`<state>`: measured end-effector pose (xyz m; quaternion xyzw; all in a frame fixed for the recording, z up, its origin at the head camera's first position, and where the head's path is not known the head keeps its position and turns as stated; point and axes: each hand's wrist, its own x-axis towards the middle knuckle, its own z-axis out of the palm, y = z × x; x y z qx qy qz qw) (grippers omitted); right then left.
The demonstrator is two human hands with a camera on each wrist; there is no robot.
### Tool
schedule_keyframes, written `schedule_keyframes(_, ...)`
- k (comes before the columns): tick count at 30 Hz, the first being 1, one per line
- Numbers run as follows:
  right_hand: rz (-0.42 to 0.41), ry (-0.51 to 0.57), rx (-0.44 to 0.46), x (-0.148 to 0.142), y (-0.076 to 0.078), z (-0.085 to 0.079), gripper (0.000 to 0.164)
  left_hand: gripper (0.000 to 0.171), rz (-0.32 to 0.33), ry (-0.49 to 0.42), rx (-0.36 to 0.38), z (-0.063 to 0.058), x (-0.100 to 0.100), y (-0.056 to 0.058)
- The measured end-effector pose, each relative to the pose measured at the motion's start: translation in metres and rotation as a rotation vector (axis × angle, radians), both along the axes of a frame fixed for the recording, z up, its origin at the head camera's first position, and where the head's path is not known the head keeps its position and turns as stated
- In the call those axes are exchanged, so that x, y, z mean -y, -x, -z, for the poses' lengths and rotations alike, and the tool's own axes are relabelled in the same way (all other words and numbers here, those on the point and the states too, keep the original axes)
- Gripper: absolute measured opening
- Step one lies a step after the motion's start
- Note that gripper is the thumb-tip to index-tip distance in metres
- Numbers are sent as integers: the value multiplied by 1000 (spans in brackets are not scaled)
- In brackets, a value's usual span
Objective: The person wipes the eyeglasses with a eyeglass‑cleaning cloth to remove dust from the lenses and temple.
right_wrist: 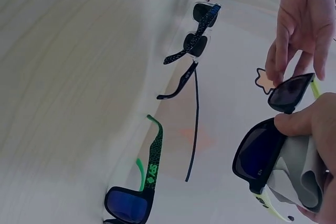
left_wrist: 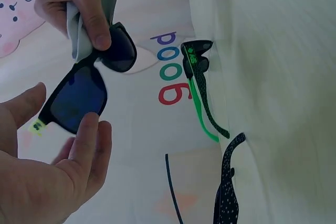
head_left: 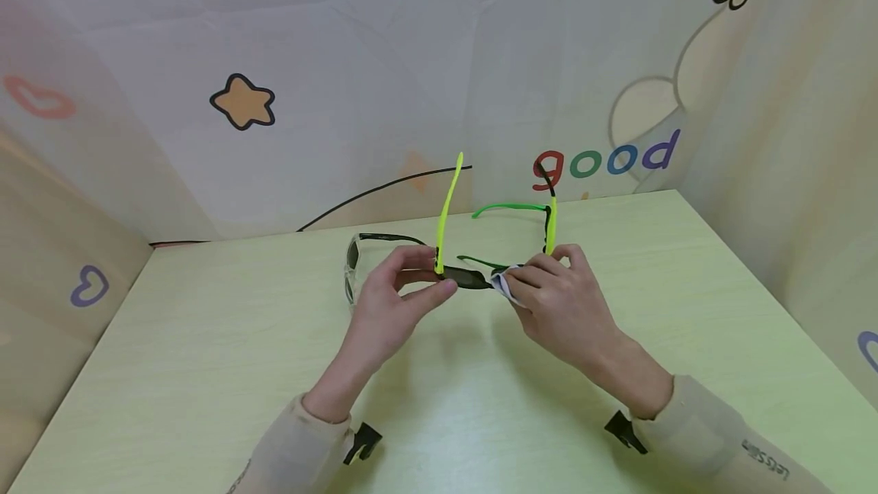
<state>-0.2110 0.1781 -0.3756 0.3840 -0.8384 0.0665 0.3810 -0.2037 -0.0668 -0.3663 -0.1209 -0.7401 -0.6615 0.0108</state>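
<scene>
Above the table, both hands hold black sunglasses (head_left: 466, 278) with bright yellow temples, unfolded and pointing up and away. My left hand (head_left: 384, 303) grips the left end by the hinge, its thumb and fingers at the lens edges. At the other lens, my right hand (head_left: 565, 307) pinches a light grey cloth (right_wrist: 299, 166) against the sunglasses. In the right wrist view, that thumb presses near the bridge while the cloth covers part of the lens. The cloth (left_wrist: 81, 40) hangs folded under the right fingers in the left wrist view.
Behind the hands, sunglasses with green temples (head_left: 511, 206) stand on the table (head_left: 206, 341). Clear-framed sunglasses (head_left: 351, 261) with dark speckled temples lie to the left. A printed curtain (head_left: 357, 97) hangs along the table's back edge. Black clips (head_left: 362, 442) sit at both sleeves.
</scene>
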Motion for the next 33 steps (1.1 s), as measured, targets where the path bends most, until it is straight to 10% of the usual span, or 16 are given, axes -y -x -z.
schedule_keyframes(12, -8, 114, 52, 12, -4, -2, 21, 44, 40, 46, 77, 8, -21, -2)
schedule_keyframes(33, 15, 210, 59, 34, -11, 0, 15, 34, -62, -355, 108, 6, -39, -4)
